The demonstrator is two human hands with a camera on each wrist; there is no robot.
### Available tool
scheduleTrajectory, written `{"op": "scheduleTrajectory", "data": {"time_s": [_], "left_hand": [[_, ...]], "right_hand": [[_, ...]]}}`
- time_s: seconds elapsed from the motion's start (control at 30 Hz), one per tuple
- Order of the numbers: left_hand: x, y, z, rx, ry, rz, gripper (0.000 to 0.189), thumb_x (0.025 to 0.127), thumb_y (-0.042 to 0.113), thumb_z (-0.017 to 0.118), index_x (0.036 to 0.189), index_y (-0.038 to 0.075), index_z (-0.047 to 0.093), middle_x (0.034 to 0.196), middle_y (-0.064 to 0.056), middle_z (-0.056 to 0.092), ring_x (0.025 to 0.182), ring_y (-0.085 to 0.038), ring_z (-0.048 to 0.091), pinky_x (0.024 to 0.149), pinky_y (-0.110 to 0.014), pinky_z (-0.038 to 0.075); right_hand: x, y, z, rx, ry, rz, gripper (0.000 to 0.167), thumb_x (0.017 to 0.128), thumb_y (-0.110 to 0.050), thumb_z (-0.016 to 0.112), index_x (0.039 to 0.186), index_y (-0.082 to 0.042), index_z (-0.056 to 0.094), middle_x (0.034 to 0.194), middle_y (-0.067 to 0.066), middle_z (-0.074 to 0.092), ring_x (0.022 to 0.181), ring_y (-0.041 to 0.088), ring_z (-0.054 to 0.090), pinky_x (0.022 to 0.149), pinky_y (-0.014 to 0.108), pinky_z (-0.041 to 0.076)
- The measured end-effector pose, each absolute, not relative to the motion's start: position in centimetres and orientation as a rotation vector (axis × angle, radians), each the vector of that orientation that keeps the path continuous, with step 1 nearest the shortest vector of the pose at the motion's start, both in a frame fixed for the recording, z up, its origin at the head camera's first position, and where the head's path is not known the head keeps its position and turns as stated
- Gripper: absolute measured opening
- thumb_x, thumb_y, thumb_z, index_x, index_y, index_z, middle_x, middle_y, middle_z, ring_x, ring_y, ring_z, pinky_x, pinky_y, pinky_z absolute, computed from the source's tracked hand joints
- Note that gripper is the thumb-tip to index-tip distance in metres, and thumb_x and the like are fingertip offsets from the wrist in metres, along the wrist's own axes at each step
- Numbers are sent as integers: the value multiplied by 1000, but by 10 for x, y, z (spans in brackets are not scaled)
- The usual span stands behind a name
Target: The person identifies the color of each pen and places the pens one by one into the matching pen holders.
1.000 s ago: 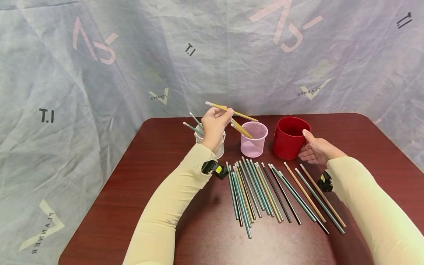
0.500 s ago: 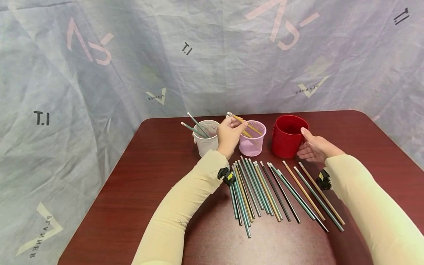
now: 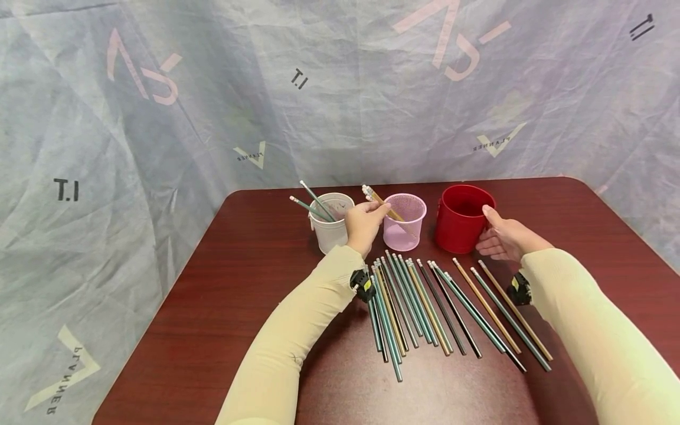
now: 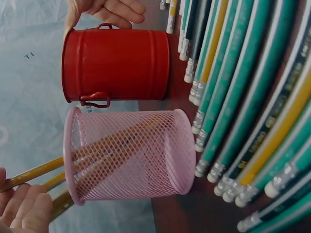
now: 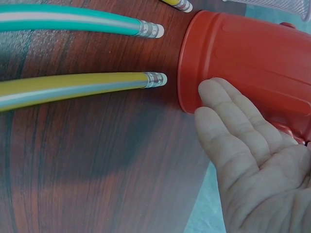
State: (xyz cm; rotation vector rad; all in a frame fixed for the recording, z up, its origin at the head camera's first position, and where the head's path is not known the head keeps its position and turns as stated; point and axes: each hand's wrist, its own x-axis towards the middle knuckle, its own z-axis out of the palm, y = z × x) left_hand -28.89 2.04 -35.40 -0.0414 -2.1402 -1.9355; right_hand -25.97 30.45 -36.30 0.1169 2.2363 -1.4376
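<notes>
My left hand is at the left rim of the pink mesh pencil cup. Its fingertips pinch a yellow pencil whose lower end leans inside the cup. More yellow pencils slant through the same cup beside the hand, eraser ends up. At the red bucket, my right hand rests on the right side, thumb at the rim and fingers extended along the wall. Few of the left hand's fingers show in its wrist view.
A white bucket with green pencils leaning in it stands left of the cup. Several green, black and yellow pencils lie fanned on the dark red table, erasers toward the containers. A grey cloth hangs behind.
My left hand has carried the yellow pencil rightward and down from above the white bucket, into the pink cup. The right hand stays by the red bucket.
</notes>
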Motion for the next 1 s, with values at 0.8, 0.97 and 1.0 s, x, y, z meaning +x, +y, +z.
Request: {"op": "scheduleTrajectory", "data": {"time_s": [0.8, 0.97, 1.0], "left_hand": [[-304, 10, -368, 81, -2332, -1892, 21, 85, 11, 71, 94, -7, 72, 83, -22, 70, 79, -36, 69, 56, -22, 53], [-302, 2, -368, -17, -2462, -1849, 20, 86, 13, 71, 92, -7, 72, 82, -21, 70, 74, -31, 70, 59, -25, 55], [-302, 0, -369, -40, -2520, -1824, 20, 87, 13, 71, 91, -6, 73, 81, -21, 70, 71, -28, 70, 59, -26, 56]], "right_hand": [[-261, 302, -362, 153, 2220, -1437, 96, 97, -59, 3, 135, 28, 17, 138, 42, 30, 126, 51, 38, 106, 54, 31], [-261, 302, -359, 152, 2224, -1436, 97, 96, -60, 4, 135, 28, 18, 138, 42, 30, 126, 50, 37, 106, 53, 30], [-261, 302, -359, 153, 2224, -1435, 97, 96, -60, 4, 135, 27, 17, 138, 42, 29, 127, 50, 37, 106, 53, 30]]}}
